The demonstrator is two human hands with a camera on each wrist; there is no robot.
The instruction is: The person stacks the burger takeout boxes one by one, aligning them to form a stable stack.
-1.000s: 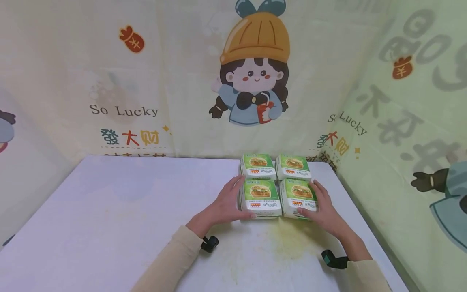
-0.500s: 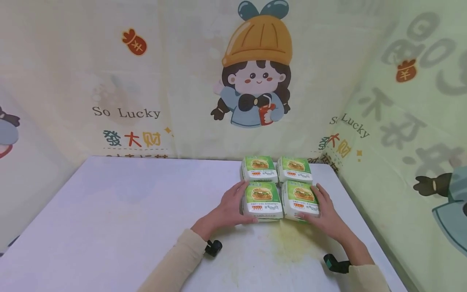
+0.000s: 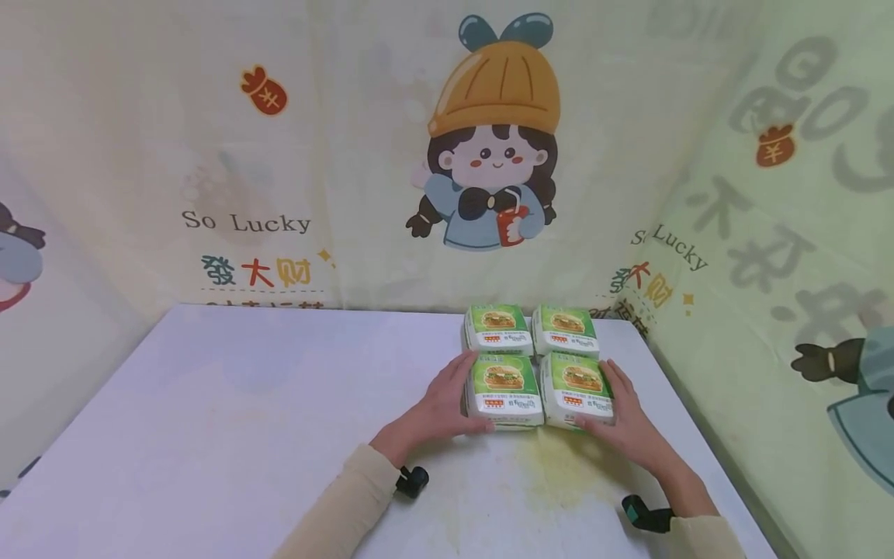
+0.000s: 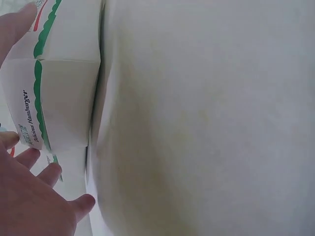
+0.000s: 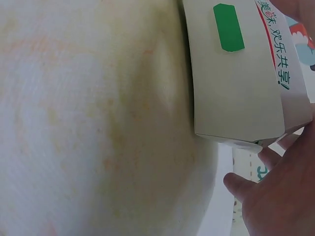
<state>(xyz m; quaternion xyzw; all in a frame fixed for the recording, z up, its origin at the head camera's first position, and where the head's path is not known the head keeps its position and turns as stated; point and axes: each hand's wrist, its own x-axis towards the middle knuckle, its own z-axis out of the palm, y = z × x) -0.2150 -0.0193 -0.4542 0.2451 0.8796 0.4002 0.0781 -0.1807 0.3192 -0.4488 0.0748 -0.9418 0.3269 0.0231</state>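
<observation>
1. Back wall (image 3: 370, 186): "So Lucky" in dark letters, with "發大财" in coloured characters below it.
2. Corner by the right wall (image 3: 715, 341): "Lucky" again, slanted, above "大财".
3. Red pouches (image 3: 265, 91) printed on both walls: a "¥" sign on each.
4. Front left box (image 4: 69, 98), one side: "Delicious Hamburger".
5. Front right box (image 5: 236, 83), near side: "美味,欢乐共享!"
6. Box tops (image 3: 504, 379): small print, too blurred to read.
</observation>
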